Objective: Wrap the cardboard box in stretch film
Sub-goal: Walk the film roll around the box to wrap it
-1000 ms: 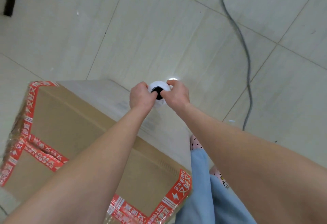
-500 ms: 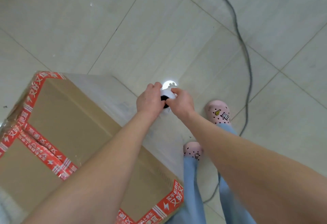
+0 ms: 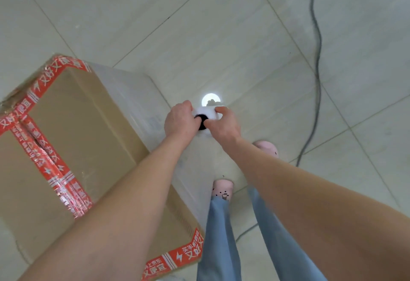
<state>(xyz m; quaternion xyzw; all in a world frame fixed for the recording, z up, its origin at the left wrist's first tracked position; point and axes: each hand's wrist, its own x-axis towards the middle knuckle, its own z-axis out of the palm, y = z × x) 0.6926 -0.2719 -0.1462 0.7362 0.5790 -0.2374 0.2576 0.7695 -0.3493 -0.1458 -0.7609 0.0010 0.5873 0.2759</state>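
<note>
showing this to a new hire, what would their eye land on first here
Dead centre, the left hand and right hand grip a white stretch film roll, seen end-on with its dark core showing. Filling the left is the big cardboard box, with bright red tape on its seams and clear film over its near side. A dark cable snakes over the pale floor at right.

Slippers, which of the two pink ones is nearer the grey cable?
The forward slipper, half hidden by the right forearm; the cable passes just beside it. The other slipper sits further back, next to the cardboard box.
</note>
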